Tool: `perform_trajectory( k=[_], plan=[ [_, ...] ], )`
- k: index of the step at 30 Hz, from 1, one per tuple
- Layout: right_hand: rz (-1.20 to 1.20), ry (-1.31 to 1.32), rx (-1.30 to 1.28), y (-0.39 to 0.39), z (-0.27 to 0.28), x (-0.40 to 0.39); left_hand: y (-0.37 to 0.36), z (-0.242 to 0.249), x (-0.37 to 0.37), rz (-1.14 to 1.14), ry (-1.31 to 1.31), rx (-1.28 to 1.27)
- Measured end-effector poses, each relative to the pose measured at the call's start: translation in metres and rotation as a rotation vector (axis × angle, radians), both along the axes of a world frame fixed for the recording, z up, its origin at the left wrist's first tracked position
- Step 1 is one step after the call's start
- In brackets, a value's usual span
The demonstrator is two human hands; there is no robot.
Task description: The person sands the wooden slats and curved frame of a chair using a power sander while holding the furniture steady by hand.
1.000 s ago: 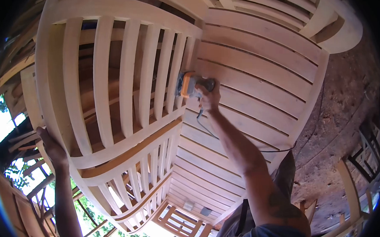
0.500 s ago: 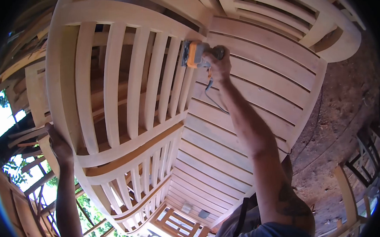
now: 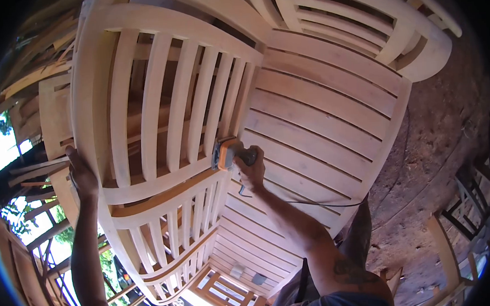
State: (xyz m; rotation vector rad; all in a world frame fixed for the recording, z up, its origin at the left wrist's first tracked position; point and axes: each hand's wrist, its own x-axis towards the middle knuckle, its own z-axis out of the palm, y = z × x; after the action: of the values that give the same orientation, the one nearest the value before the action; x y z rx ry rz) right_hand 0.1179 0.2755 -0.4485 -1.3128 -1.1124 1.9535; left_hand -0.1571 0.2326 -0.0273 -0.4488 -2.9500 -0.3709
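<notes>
Slatted wooden bench [image 3: 320, 110] tipped up, seat boards running lengthwise toward the far armrest, back slats [image 3: 159, 96] fanned beside them. Orange sander [image 3: 225, 153] pressed at the near corner where seat meets backrest rail, long axis across the boards, pad end pointing toward the slats. Right hand [image 3: 251, 169] clamped around the sander's grip. Left hand [image 3: 82, 175] closed over the backrest's outer edge.

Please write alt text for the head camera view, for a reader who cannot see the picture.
A person's right hand presses an orange sander against the lower corner of a slatted wooden chair back, beside the slatted seat. The left hand grips the chair's outer frame edge. A cord runs from the sander across the seat; more wooden furniture stands around.
</notes>
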Motion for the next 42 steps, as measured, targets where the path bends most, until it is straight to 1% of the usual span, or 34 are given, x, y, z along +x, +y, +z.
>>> perform_trajectory(
  k=[2, 3, 4, 7, 8, 10, 12, 14, 17, 19, 20, 21, 22, 23, 24, 27, 33, 36, 39, 42],
  plan=[
    [-0.007, 0.011, -0.228, 0.041, 0.014, -0.013, 0.014, 0.001, 0.012, 0.032, 0.025, -0.062],
    [-0.024, 0.027, -0.334, 0.066, 0.024, -0.020, 0.004, 0.000, 0.002, 0.049, -0.009, -0.037],
    [-0.057, 0.071, -0.429, 0.097, 0.035, -0.028, 0.021, 0.003, 0.017, 0.087, 0.017, -0.089],
    [-0.121, 0.109, -0.311, 0.167, 0.029, -0.053, 0.011, 0.000, 0.008, 0.092, 0.016, -0.131],
    [-0.124, 0.109, -0.253, 0.187, 0.032, -0.056, 0.007, -0.004, 0.007, 0.055, 0.101, -0.230],
    [-0.147, 0.181, -0.215, 0.215, 0.037, -0.054, 0.016, 0.000, 0.013, 0.038, 0.049, -0.217],
    [-0.153, 0.244, -0.173, 0.243, 0.045, -0.047, 0.030, 0.002, 0.027, 0.063, 0.065, -0.162],
    [-0.023, 0.282, -0.197, 0.262, 0.059, -0.026, 0.037, 0.004, 0.033, 0.068, 0.092, -0.131],
    [0.149, 0.240, -0.161, 0.279, 0.088, -0.001, 0.038, 0.004, 0.038, 0.042, 0.110, -0.142],
    [0.268, 0.125, 0.173, 0.281, 0.082, -0.002, 0.044, 0.013, 0.045, 0.018, 0.080, -0.157],
    [0.345, 0.072, 0.420, 0.284, 0.078, -0.002, 0.045, 0.015, 0.043, 0.071, 0.038, -0.153],
    [0.386, 0.013, 0.671, 0.288, 0.086, -0.004, 0.044, 0.015, 0.040, 0.121, -0.009, -0.153],
    [0.408, -0.074, 0.901, 0.284, 0.111, -0.007, 0.044, 0.016, 0.040, 0.166, -0.050, -0.154],
    [0.421, -0.074, 0.988, 0.281, 0.124, -0.015, 0.044, 0.016, 0.042, 0.154, -0.017, -0.117],
    [0.431, -0.076, 1.072, 0.280, 0.132, -0.021, 0.045, 0.018, 0.043, 0.164, -0.037, -0.119],
    [0.491, -0.027, 1.152, 0.285, 0.142, -0.041, 0.048, 0.025, 0.044, 0.183, -0.108, -0.145],
    [0.586, 0.011, 1.247, 0.298, 0.143, -0.058, 0.049, 0.022, 0.046, 0.187, -0.033, -0.120],
    [0.614, 0.031, 1.257, 0.299, 0.145, -0.061, 0.046, 0.022, 0.044, 0.175, -0.077, -0.130],
    [0.611, 0.005, 1.255, 0.300, 0.143, -0.074, 0.047, 0.022, 0.044, 0.157, -0.069, -0.141],
    [0.659, 0.002, 1.295, 0.304, 0.139, -0.079, 0.048, 0.023, 0.046, 0.177, -0.059, -0.152]
  ],
)
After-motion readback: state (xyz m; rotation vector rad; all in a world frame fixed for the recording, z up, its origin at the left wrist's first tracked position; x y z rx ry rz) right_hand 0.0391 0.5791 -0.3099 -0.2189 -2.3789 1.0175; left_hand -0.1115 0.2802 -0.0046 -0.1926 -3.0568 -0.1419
